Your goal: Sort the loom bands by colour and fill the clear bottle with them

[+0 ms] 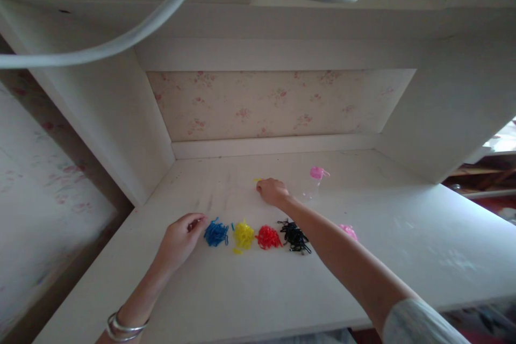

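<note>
Lying beyond the red pile (268, 237) and slightly to its left, a loose yellow piece (257, 179) shows at the fingertips of the right hand (273, 192), which is curled; whether it pinches the piece or only touches it, I cannot tell. The left hand (183, 232), well left of the red pile, has thumb and fingers drawn together beside the blue pile (216, 233); I cannot tell if anything is between them. A slack pinch could drop so thin a piece, I judge, and with the right forearm crossing the row right of the red pile, a low sweep might scatter the black pile (296, 236) or pink pile (349, 231). The yellow pile (243, 235) sits close at the red pile's left, so a nudge could mix colours; a knock might topple the pink-lidded bottle (314, 183), beyond and right of the red pile. Counted: one yellow piece by the hand, five piles, one per colour, their pieces too tangled to number, one bottle, two hands.
</note>
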`<state>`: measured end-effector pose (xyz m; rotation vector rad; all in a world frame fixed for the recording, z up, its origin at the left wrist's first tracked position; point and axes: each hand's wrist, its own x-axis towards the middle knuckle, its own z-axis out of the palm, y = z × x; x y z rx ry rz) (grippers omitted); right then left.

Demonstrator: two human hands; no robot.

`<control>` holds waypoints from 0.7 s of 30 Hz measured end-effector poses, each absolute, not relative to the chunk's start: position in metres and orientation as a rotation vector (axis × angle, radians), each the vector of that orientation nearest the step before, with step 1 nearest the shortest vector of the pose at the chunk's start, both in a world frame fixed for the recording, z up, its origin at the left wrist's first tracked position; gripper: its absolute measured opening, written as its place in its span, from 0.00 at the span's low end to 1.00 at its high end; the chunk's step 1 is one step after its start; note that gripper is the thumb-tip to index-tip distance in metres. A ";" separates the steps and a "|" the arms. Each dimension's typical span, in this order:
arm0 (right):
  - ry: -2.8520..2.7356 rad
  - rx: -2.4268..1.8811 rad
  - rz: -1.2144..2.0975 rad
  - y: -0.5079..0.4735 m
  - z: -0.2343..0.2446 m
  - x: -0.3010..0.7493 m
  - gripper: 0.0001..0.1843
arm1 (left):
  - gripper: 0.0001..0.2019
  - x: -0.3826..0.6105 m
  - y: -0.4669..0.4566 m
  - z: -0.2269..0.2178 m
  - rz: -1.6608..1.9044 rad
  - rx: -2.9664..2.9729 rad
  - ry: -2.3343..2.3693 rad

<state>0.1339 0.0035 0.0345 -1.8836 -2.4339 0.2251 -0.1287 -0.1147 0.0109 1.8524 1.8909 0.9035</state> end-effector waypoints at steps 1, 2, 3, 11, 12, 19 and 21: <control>-2.433 -1.867 0.218 -0.003 0.039 0.138 0.19 | 0.18 -0.130 -0.114 0.010 0.899 1.854 1.901; -2.431 -1.845 0.214 -0.010 0.043 0.145 0.19 | 0.18 -0.131 -0.114 0.009 0.896 1.856 1.911; -2.422 -1.811 0.212 -0.019 0.047 0.153 0.20 | 0.18 -0.132 -0.114 0.008 0.894 1.859 1.919; -2.003 -1.685 0.243 -0.112 0.053 0.276 0.20 | 0.18 -0.122 -0.114 0.005 0.860 1.891 1.910; -1.961 -1.731 0.254 -0.123 0.048 0.292 0.21 | 0.18 -0.120 -0.113 0.006 0.862 1.893 1.908; -1.824 -1.944 0.243 -0.160 0.007 0.355 0.21 | 0.16 -0.095 -0.098 0.023 0.784 2.136 1.811; -1.832 -1.972 0.236 -0.160 0.002 0.359 0.21 | 0.16 -0.082 -0.090 0.031 0.770 2.223 1.748</control>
